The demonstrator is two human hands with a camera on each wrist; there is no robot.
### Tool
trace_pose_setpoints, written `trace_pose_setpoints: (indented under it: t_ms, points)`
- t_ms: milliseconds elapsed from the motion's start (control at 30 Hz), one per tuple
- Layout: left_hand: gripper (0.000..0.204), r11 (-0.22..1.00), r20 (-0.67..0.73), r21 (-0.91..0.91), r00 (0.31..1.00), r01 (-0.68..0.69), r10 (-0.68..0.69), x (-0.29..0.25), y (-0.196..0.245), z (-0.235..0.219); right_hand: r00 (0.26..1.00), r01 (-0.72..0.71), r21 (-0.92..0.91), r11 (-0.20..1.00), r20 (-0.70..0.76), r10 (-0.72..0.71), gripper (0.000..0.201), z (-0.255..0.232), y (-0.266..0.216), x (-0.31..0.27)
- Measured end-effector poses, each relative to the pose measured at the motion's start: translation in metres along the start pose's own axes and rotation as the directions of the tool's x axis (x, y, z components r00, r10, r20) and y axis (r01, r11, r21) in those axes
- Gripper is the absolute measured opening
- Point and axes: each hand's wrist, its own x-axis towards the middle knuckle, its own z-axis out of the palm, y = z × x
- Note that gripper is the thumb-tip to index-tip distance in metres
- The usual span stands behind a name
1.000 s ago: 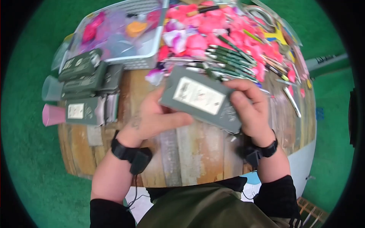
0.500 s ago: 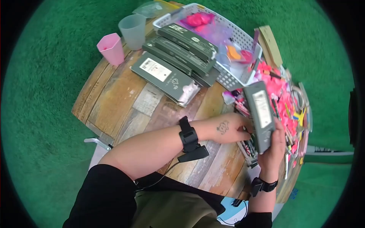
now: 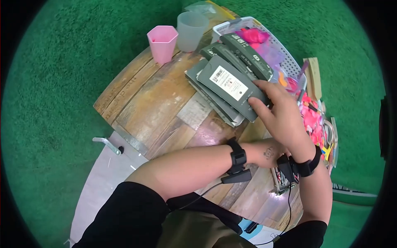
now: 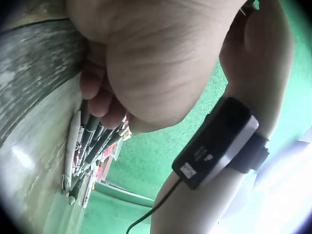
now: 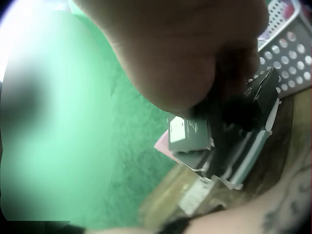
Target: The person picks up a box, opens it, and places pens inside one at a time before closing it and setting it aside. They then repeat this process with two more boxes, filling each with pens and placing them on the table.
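My right hand (image 3: 283,115) pinches the near end of a dark grey-green pen box (image 3: 215,82) with a white barcode label. The box overlaps another grey-green box (image 3: 221,110) with a torn end; more such boxes (image 3: 252,56) are stacked behind. In the right wrist view the hand (image 5: 180,48) covers much of the stack. My left hand (image 3: 269,152) is low by the tabletop, partly hidden beneath the right wrist. In the left wrist view its curled fingers (image 4: 92,85) are over a row of dark green pens (image 4: 92,141), whose ends stick out past them.
A pink cup (image 3: 162,43) and a translucent cup (image 3: 191,31) stand behind the boxes. A white perforated basket (image 3: 289,62) with bagged things is at the back. Pink petals (image 3: 310,118) and loose tools cover the right side of the wooden table (image 3: 153,111).
The head view has turned left. My right hand has carried the pen box from in front of me to the stack at left. My left hand has let go of the box and moved to the pens.
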Motion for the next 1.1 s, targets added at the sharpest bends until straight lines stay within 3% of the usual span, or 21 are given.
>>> trace_pose_setpoints:
  t_ms: [33, 67, 167, 333, 400, 500, 567, 633, 700, 767, 800, 900, 1000, 1100]
  points:
    - [0.033, 0.998, -0.049, 0.051, 0.998, -0.047, 0.049, -0.001, -0.004, 0.005, 0.974, 0.185, -0.286, 0.940, -0.071, -0.213, 0.041, 0.005, -0.002, 0.000]
    - [0.033, 0.996, -0.071, 0.071, 0.996, -0.057, 0.062, 0.000, -0.011, 0.012, 0.988, 0.115, -0.284, 0.952, -0.066, -0.139, 0.038, 0.004, -0.014, 0.001]
    - [0.031, 0.970, 0.158, 0.218, 0.977, 0.107, -0.143, 0.001, -0.013, 0.010, 0.990, 0.135, -0.162, 0.977, -0.014, -0.139, 0.031, 0.005, -0.027, 0.005]
    - [0.023, 0.960, 0.215, 0.183, 0.944, 0.212, -0.250, -0.004, -0.002, 0.002, 0.977, 0.213, -0.290, 0.933, 0.038, -0.211, 0.015, 0.017, -0.029, 0.001]
    - [0.020, 0.969, 0.181, 0.088, 0.953, 0.229, -0.242, -0.005, -0.001, -0.003, 0.982, 0.189, -0.262, 0.946, 0.046, -0.184, 0.015, 0.015, -0.030, 0.003]
    - [0.018, 0.992, 0.010, -0.083, 0.996, 0.089, -0.089, -0.005, -0.012, 0.011, 0.979, 0.202, -0.262, 0.944, 0.051, -0.196, 0.016, 0.007, -0.037, 0.003]
    - [0.018, 0.990, -0.136, -0.095, 0.986, -0.105, 0.091, -0.004, -0.012, 0.012, 0.978, 0.206, -0.284, 0.936, 0.102, -0.184, 0.017, -0.005, -0.041, -0.003]
    - [0.020, 0.968, -0.262, -0.211, 0.962, -0.136, 0.078, -0.005, -0.005, 0.009, 0.985, 0.165, -0.285, 0.944, 0.087, -0.146, 0.016, -0.017, -0.042, -0.016]
    - [0.020, 0.962, -0.246, -0.251, 0.968, -0.110, 0.046, -0.001, 0.001, 0.004, 0.995, 0.087, -0.246, 0.965, 0.067, -0.073, 0.014, -0.031, -0.040, -0.036]
    - [0.024, 0.978, -0.088, -0.206, 0.996, -0.023, 0.004, 0.008, -0.001, -0.001, 0.998, -0.060, -0.178, 0.982, 0.008, 0.062, 0.012, -0.043, -0.031, -0.070]
    - [0.026, 0.956, -0.115, -0.287, 0.993, -0.067, 0.035, 0.006, -0.008, 0.004, 0.991, -0.133, -0.139, 0.981, -0.019, 0.132, 0.011, -0.049, -0.026, -0.090]
    - [0.028, 0.962, -0.011, -0.231, 0.988, 0.145, -0.152, 0.014, -0.014, 0.010, 0.904, -0.425, 0.061, 0.903, -0.019, 0.427, 0.007, -0.056, -0.010, -0.164]
    - [0.030, 0.919, 0.010, -0.322, 0.972, 0.226, -0.235, 0.011, -0.005, 0.002, 0.692, -0.656, 0.452, 0.604, 0.042, 0.720, 0.009, -0.039, 0.000, -0.255]
    - [0.029, 0.912, 0.020, -0.332, 0.969, 0.239, -0.247, 0.009, -0.003, 0.000, 0.515, -0.688, 0.603, 0.404, 0.013, 0.857, 0.010, -0.016, -0.015, -0.319]
